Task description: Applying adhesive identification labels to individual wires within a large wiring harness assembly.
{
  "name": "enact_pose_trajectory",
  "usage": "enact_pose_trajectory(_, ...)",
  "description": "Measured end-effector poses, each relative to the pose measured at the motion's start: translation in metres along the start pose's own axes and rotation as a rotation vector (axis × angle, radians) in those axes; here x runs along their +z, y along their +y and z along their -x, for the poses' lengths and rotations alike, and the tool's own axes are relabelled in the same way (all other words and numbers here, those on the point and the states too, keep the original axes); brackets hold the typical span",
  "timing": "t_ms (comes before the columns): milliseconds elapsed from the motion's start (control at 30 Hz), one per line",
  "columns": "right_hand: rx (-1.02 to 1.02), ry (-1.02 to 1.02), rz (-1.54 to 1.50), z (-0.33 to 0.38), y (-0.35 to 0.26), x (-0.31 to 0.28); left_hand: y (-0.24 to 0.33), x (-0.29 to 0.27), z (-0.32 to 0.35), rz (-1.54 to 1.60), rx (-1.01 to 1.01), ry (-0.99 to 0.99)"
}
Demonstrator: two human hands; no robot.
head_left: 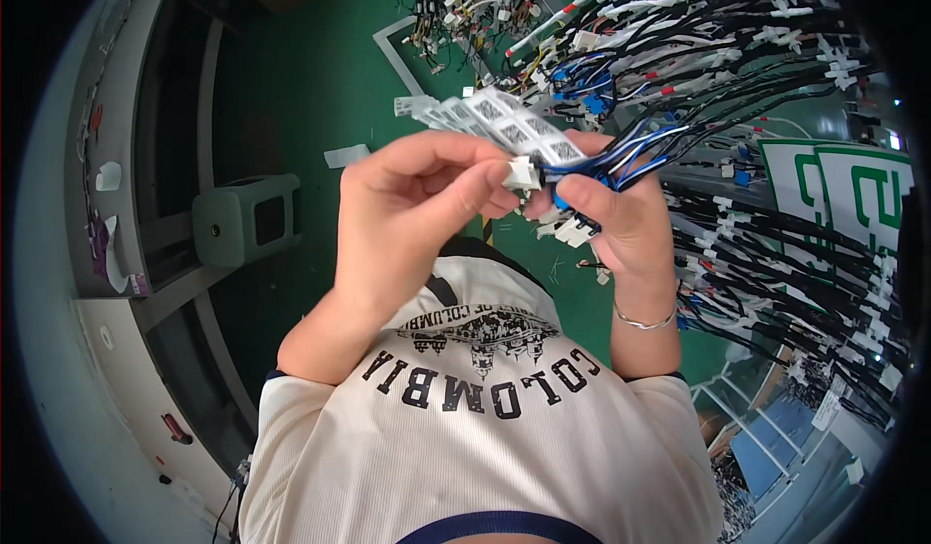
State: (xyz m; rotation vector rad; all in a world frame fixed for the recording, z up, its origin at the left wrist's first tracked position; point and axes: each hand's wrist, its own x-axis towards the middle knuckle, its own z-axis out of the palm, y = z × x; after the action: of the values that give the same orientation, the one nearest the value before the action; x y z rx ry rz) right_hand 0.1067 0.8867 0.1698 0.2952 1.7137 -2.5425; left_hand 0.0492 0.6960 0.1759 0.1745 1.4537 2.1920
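My left hand (407,200) is closed, its thumb and forefinger pinching a small white plug connector (525,173) on a bundle of wires. Blue, black and white wires (635,156) run from that connector through my right hand (626,219), whose thumb presses on the bundle. More connectors (574,231), white and black, stick out below my right thumb. Just beyond my fingers fan several strips of white labels (524,127) with square printed codes; which hand holds them I cannot tell.
Dense rows of wire harnesses (776,243) hang along the right, with more bunches (456,1) at the far side. A grey-green stool (247,219) stands left on the green floor (320,88). Behind the harnesses are green-and-white panels (863,195). A white rack (752,413) is at lower right.
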Motion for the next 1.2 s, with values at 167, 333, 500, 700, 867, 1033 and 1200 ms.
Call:
enact_pose_trajectory(167, -0.053, 0.139, 0.287, 0.0, -0.004, 0.007, 0.007, -0.007, -0.001, -0.019, -0.08, -0.061)
enact_pose_trajectory(333, -0.078, 0.284, 0.216, 0.002, -0.005, 0.029, -0.008, -0.014, 0.007, -0.995, 1.176, 0.089)
enact_pose_trajectory(500, -0.071, 0.27, 0.227, 0.007, -0.011, 0.037, -0.013, -0.02, -0.013, -1.052, 1.557, -0.002)
enact_pose_trajectory(700, -0.031, 0.297, 0.296, 0.01, -0.017, 0.042, 0.001, -0.02, -0.018, -1.178, 1.596, -0.086)
enact_pose_trajectory(867, 0.021, 0.296, 0.302, 0.01, -0.023, 0.043, 0.01, -0.026, -0.009, -1.255, 1.44, -0.22)
enact_pose_trajectory(1033, 0.043, 0.245, 0.346, 0.01, -0.024, 0.04, 0.011, -0.026, -0.009, -1.278, 1.445, -0.253)
enact_pose_trajectory(1200, 0.065, 0.26, 0.332, 0.01, -0.025, 0.042, 0.01, -0.027, -0.011, -1.278, 1.444, -0.269)
